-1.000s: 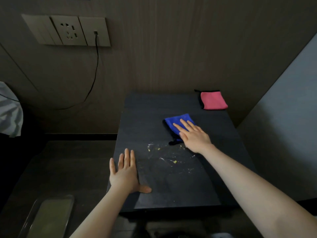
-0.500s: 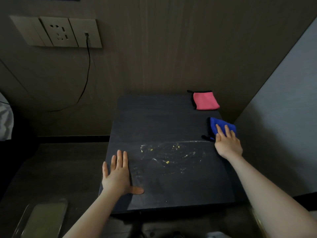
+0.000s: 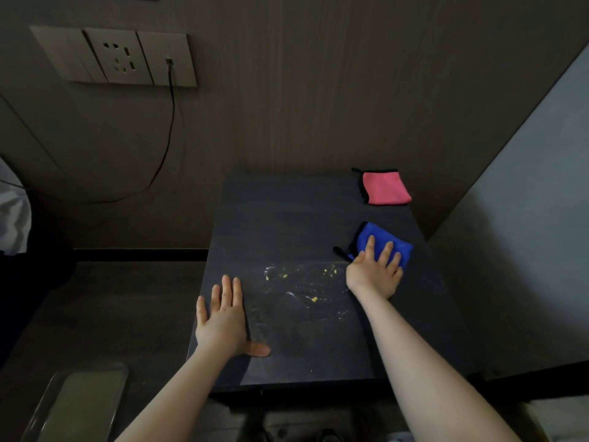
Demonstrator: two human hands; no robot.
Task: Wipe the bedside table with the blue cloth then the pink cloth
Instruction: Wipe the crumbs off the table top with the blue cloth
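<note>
A: You are leaning over a dark bedside table [image 3: 287, 218], your right hand [image 3: 376, 272] lying flat on the blue cloth [image 3: 382, 242], fingers straight and spread, pressing it down near the table's right edge.

B: And the other hand?

A: Your left hand [image 3: 223, 320] is resting palm-down at the table's front left corner, fingers straight and together, thumb pointing out to the right. It is holding nothing.

B: Where is the mess sitting?

A: Pale smears and yellow crumbs [image 3: 306, 282] are lying between your two hands, just to the left of the blue cloth, with the cloth's black edge touching the right end of the smeared patch.

B: And the second cloth?

A: The pink cloth [image 3: 385, 188] is lying folded at the table's far right corner, against the wall, apart from the blue one and untouched.

B: Anything around the table?

A: A wall socket panel [image 3: 118, 57] is showing at upper left, with a black cable [image 3: 162, 148] hanging from it and trailing off to the left. A clear tray [image 3: 76, 403] is lying on the low surface to the left of the table.
</note>
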